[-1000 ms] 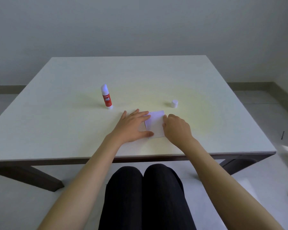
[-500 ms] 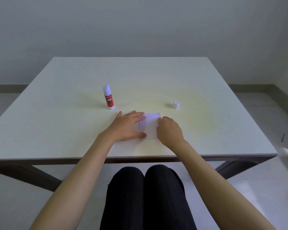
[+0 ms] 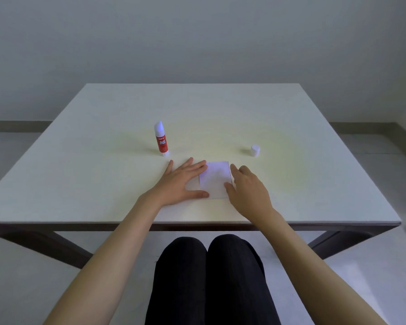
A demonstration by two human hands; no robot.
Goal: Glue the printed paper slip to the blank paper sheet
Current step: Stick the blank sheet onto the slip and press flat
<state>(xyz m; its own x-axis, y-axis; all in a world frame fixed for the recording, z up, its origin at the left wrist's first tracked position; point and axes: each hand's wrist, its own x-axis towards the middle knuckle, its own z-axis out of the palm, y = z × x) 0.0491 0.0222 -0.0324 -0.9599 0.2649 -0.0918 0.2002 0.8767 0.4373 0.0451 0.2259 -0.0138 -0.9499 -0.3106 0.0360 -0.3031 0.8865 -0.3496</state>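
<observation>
A small pale paper slip [image 3: 216,178] lies flat near the table's front edge, on top of a blank sheet whose left part [image 3: 193,185] peeks out beside it. My left hand [image 3: 182,182] lies flat with fingers spread, pressing on the sheet at the slip's left edge. My right hand [image 3: 247,190] rests at the slip's right edge, fingers loosely apart, thumb touching the paper. An uncapped red glue stick [image 3: 161,139] stands upright behind my left hand. Its white cap [image 3: 255,150] stands behind my right hand.
The white table [image 3: 291,184] ends at its front edge just below my wrists. My legs in dark trousers [image 3: 209,277] are under it. A grey wall stands behind the table and pale floor lies on both sides.
My right hand has opened and slid off the slip to its right edge, uncovering more of the paper. My left hand stays pressed flat.
</observation>
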